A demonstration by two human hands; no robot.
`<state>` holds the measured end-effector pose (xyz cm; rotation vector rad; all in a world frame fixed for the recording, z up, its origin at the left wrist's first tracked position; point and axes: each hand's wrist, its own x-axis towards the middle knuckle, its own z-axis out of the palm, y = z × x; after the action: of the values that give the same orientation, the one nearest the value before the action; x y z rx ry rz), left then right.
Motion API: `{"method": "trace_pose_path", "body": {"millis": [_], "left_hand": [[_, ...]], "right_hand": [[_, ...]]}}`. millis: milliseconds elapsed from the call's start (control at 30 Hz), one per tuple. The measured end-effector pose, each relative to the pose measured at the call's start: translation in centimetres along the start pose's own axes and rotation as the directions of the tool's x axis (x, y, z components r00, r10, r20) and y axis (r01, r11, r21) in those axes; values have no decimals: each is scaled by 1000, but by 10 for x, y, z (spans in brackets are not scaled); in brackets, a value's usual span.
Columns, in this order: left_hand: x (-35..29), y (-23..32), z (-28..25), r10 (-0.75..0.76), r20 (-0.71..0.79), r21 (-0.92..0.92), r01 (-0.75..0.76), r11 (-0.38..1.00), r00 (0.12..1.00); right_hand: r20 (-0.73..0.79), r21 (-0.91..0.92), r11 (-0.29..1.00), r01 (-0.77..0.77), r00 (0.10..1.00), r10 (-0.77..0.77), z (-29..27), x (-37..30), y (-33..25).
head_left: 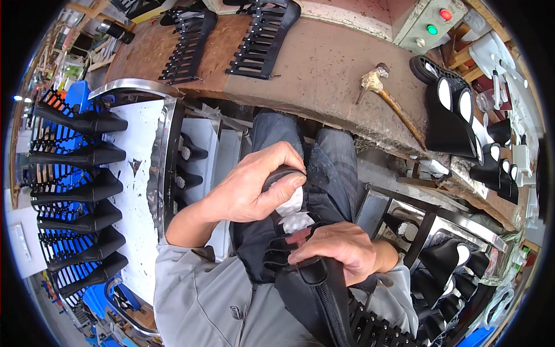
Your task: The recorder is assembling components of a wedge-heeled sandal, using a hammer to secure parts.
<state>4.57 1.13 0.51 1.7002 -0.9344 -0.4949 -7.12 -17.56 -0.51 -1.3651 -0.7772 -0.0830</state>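
Note:
Across my lap lies a black strappy tall boot (pixel 312 283) with a zip along its shaft; its pale underside shows between my hands. My left hand (pixel 254 185) is closed around the toe end, with the thumb pressed on the edge of the pale sole. My right hand (pixel 341 248) grips the boot nearer the shaft, fingers wrapped over the straps and a reddish-brown patch of the bottom. Part of the boot is hidden beneath my hands, and its laddered straps trail off to the lower right.
Ahead is a brown workbench (pixel 324 52) with a hammer (pixel 393 110), strappy boots (pixel 263 40) and black wedge soles (pixel 442 115). A control box (pixel 430 26) with red and green buttons stands behind. Several boots (pixel 87 153) hang over the left trolley; the right rack (pixel 428 225) holds black wedges.

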Motion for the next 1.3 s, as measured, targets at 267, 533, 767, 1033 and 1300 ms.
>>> {"method": "trace_pose_path", "body": {"millis": [267,533,767,1033,1300], "left_hand": [[-1,-28,2,67,-1,-290,-64,955,998],[4,-47,-6,219,38,-259,-202,944,975],[-1,-36,0,314,72,-155,-300,941,947],[-1,-16,11,310,14,53,-310,949,951],[-5,-9,13,329,-6,101,-326,940,944]], "right_hand": [[-106,-69,992,-104,990,96,-13,4,18],[-616,11,998,59,786,-39,8,-18,49],[-418,-313,944,-101,908,-41,-15,-18,29],[-439,-257,960,-106,898,-19,-16,-26,22],[-451,-248,958,-143,892,17,-14,-33,18]]}}
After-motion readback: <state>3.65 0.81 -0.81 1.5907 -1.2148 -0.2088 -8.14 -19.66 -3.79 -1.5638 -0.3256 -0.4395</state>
